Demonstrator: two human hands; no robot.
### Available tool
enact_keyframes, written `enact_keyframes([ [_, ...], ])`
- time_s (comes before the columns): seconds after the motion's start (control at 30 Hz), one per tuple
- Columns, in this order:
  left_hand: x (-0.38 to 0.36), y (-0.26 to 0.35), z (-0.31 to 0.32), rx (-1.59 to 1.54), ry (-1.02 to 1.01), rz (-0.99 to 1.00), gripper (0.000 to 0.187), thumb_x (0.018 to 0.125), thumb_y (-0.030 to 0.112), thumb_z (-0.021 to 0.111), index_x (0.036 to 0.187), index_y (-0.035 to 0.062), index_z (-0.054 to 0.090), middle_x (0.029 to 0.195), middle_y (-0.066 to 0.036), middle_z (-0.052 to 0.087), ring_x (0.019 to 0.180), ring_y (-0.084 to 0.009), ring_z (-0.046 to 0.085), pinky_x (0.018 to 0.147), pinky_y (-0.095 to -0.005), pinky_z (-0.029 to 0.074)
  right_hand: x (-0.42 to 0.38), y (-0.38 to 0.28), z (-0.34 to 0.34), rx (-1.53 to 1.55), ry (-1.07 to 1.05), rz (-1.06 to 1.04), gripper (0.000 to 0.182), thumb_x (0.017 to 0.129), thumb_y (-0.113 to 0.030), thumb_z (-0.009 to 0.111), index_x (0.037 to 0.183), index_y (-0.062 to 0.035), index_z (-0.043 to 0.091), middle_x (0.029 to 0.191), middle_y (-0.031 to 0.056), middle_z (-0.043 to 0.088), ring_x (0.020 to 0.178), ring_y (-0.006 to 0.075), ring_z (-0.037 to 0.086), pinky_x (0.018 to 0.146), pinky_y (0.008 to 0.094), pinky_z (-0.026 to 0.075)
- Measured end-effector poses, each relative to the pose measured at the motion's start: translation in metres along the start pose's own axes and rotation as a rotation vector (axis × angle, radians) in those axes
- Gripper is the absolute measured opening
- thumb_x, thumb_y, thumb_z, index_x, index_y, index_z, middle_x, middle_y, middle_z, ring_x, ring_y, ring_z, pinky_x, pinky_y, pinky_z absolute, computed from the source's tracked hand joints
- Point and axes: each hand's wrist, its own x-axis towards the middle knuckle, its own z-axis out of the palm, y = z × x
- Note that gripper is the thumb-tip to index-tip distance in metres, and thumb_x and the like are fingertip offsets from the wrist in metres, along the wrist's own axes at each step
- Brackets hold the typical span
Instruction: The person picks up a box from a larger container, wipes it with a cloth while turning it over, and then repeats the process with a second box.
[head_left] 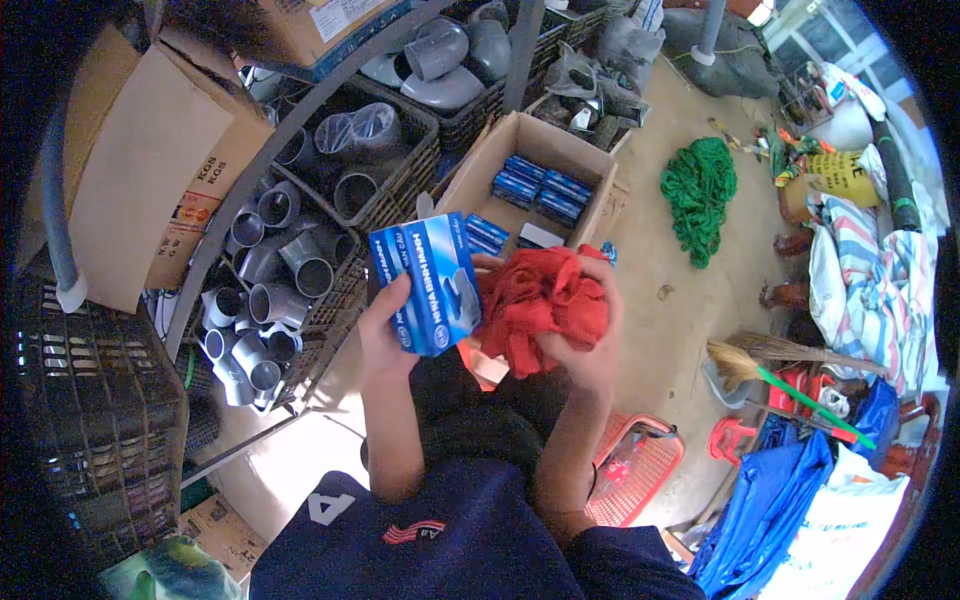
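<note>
My left hand (386, 335) grips a blue and white printed box (436, 285) from its lower left side, the thumb lying across its face. In my right hand (590, 350) is a bunched red cloth (535, 305), with the fingers wrapped round its right side and the thumb below. The cloth touches or nearly touches the box's right edge. Just beyond both hands stands an open cardboard carton (475, 180) that holds several similar blue boxes (540, 190).
Black crates (415, 150) with grey pipe fittings (285, 300) fill the left side. A green net heap (698, 200) lies on the floor to the right. Near my right elbow is a red plastic basket (650, 480); a broom (740, 365) and blue tarpaulin (760, 500) are farther right.
</note>
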Motion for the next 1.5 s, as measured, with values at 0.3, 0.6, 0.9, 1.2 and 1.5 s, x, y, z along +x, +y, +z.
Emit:
enact_keyframes([
  [0.3,-0.009,0.004,0.012,0.543,-0.082,-0.177,0.066,0.071,0.027,0.073,0.123,-0.0012,0.044,0.106,-0.007,0.057,0.094,-0.0130,0.054,0.084,-0.0274,0.042,0.003,-0.013,0.005,-0.128,-0.043,-0.058,0.062,0.050,-0.023,0.076,0.105,-0.0033,0.055,0.098,0.0095,0.060,0.093,0.0220,0.058,0.086,0.0328,0.043],
  [0.6,-0.011,-0.001,0.016,0.552,-0.047,-0.109,0.069,0.073,0.021,0.070,0.130,-0.0022,0.038,0.112,-0.009,0.053,0.100,-0.0151,0.052,0.090,-0.0287,0.039,0.007,-0.011,0.003,-0.127,-0.056,-0.204,0.063,0.050,-0.028,0.077,0.105,-0.0067,0.056,0.115,0.0155,0.051,0.105,0.0291,0.051,0.093,0.0390,0.038],
  [0.9,-0.018,0.018,0.024,0.671,-0.267,-0.209,0.080,0.073,0.020,0.069,0.138,-0.0005,0.025,0.122,-0.010,0.048,0.110,-0.0174,0.048,0.096,-0.0306,0.035,0.003,-0.010,0.013,-0.058,0.034,-0.186,0.061,0.049,-0.027,0.075,0.105,-0.0093,0.055,0.119,0.0173,0.051,0.109,0.0331,0.051,0.093,0.0418,0.038],
  [1.2,-0.003,0.002,0.034,0.551,-0.240,0.236,0.076,0.076,0.024,0.060,0.139,0.0026,0.023,0.135,-0.014,0.034,0.122,-0.0208,0.036,0.103,-0.0315,0.024,0.006,-0.020,0.016,-0.192,-0.013,-0.296,0.060,0.052,-0.030,0.077,0.103,-0.0092,0.056,0.116,0.0175,0.052,0.106,0.0333,0.052,0.091,0.0414,0.040],
  [1.5,-0.002,0.004,0.032,0.514,-0.328,0.162,0.074,0.075,0.024,0.057,0.137,-0.0015,0.025,0.137,-0.014,0.031,0.124,-0.0226,0.034,0.103,-0.0323,0.023,0.008,-0.028,0.007,-0.236,-0.209,-0.344,0.061,0.051,-0.031,0.078,0.103,-0.0085,0.056,0.116,0.0178,0.051,0.106,0.0326,0.052,0.090,0.0414,0.041],
])
